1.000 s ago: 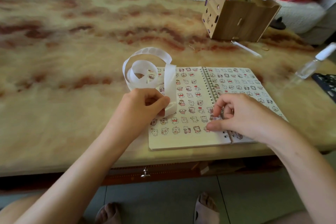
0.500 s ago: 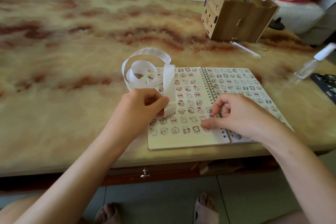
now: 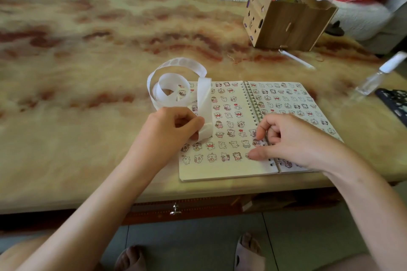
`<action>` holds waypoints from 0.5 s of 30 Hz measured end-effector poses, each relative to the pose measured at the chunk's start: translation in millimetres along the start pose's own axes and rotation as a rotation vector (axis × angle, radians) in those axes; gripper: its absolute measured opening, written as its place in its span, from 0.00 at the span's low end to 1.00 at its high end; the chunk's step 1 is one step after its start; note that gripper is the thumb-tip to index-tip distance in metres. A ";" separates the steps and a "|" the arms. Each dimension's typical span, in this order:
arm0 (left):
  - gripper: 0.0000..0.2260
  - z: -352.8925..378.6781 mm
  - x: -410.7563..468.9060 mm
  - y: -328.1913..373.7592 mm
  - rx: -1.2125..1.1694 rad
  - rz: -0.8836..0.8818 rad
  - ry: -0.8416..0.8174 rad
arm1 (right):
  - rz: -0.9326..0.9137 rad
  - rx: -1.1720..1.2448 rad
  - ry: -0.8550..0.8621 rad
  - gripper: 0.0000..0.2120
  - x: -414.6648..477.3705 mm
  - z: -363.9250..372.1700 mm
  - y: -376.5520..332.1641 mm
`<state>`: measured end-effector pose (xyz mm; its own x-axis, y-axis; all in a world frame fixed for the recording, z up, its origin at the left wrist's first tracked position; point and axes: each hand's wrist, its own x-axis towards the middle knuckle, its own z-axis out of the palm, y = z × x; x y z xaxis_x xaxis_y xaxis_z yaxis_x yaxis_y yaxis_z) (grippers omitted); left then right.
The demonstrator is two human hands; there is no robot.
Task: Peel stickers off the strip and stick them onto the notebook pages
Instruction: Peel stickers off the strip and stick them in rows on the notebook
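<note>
An open spiral notebook [image 3: 222, 169] lies near the table's front edge, both pages covered with rows of small cartoon stickers. A long white sticker strip [image 3: 174, 86] curls in loops over the notebook's upper left corner. My left hand [image 3: 174, 127] pinches the strip's lower end between thumb and fingers above the left page. My right hand [image 3: 293, 138] rests over the spiral binding, fingers curled, its thumb tip pressing down on the bottom row of the left page. Whether a sticker lies under the thumb is hidden.
A wooden pen holder [image 3: 286, 22] with pens stands at the back right. A white pen [image 3: 296, 59] lies in front of it. A clear spray bottle [image 3: 378, 75] and a dark patterned object [image 3: 394, 101] lie at the right edge. The table's front edge runs just below the notebook.
My right hand has slid left and down, so its thumb now presses lower on the left page's bottom row. My left hand and the strip have barely moved.
</note>
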<state>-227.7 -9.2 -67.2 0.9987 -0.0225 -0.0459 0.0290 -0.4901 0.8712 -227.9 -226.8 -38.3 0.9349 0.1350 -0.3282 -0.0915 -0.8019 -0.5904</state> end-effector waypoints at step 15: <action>0.14 0.5 -0.5 -0.1 -0.015 0.003 0.001 | 0.020 -0.031 0.092 0.10 0.8 3.7 -2.9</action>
<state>-228.2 -9.5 -67.5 0.9988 -0.0233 -0.0428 0.0265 -0.4766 0.8787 -228.2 -222.3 -39.5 0.9606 0.0661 -0.2700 -0.1011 -0.8216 -0.5610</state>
